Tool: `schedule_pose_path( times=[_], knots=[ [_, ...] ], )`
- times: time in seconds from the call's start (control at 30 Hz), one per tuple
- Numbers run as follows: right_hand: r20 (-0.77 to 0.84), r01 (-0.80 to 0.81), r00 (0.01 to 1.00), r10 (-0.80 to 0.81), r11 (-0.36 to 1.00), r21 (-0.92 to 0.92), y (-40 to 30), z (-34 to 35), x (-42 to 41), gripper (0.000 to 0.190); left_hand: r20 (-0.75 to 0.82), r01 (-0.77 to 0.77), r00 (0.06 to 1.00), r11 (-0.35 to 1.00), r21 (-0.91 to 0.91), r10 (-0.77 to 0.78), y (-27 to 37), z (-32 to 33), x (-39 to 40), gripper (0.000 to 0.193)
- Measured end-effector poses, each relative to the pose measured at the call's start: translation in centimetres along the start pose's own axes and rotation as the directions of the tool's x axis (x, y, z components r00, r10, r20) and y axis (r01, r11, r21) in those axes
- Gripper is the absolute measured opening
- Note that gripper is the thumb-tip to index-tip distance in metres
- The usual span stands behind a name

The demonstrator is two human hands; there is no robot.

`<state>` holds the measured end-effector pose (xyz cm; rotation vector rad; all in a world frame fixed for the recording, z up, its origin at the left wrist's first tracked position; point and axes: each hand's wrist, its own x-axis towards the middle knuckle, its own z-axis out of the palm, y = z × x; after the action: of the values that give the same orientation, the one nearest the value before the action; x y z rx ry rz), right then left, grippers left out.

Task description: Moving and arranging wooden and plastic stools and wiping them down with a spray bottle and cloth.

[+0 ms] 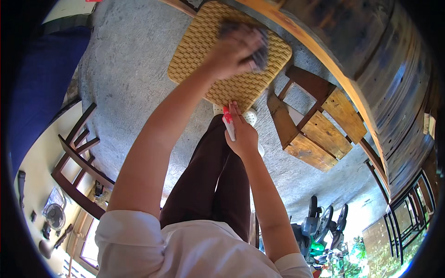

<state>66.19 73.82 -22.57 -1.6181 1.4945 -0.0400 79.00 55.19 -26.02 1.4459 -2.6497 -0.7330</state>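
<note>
A woven-pattern tan tabletop (194, 52) with rounded corners stands before me, probably plastic. My left hand (234, 52), blurred, presses a dark, crumpled cloth (260, 57) onto its upper right part. At the near edge of the top, my right hand (243, 133) has its fingertips against the rim. Along the thumb side of that hand lies a red and white object (228, 123), perhaps a small spray bottle; the hand hides part of it. White perforated shoes (250, 116) show partly below the near edge.
To the right stands a low wooden slatted stool or chair (316, 125), beside a large wooden table (351, 45) with a curved-looking edge. Dark wooden furniture (80, 173) is at left, near a blue cloth (45, 76). A motorcycle or similar vehicle (320, 222) stands at lower right on the concrete floor (125, 69).
</note>
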Motion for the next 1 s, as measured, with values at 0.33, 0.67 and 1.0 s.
schedule_pose_path(
  times=[0.33, 0.67, 1.0],
  knots=[
    [-0.035, 0.011, 0.999, -0.008, 0.997, 0.075, 0.4, 0.5, -0.1, 0.073, -0.166, 0.129, 0.982, 0.960, 0.247, -0.089, 5.2, 3.8, 2.3, 0.066],
    [0.008, -0.013, 1.000, 0.012, 0.976, 0.219, 0.3, 0.7, 0.1, 0.080, -0.294, 0.387, 0.909, 0.859, 0.335, -0.295, -9.2, -0.5, -1.7, 0.064],
    [0.079, 0.054, 0.995, -0.057, 0.997, 0.049, 1.0, -0.3, -0.1, 0.079, -0.055, -0.182, 0.977, 0.937, 0.298, 0.207, 4.2, 4.7, -3.3, 0.062]
  ],
)
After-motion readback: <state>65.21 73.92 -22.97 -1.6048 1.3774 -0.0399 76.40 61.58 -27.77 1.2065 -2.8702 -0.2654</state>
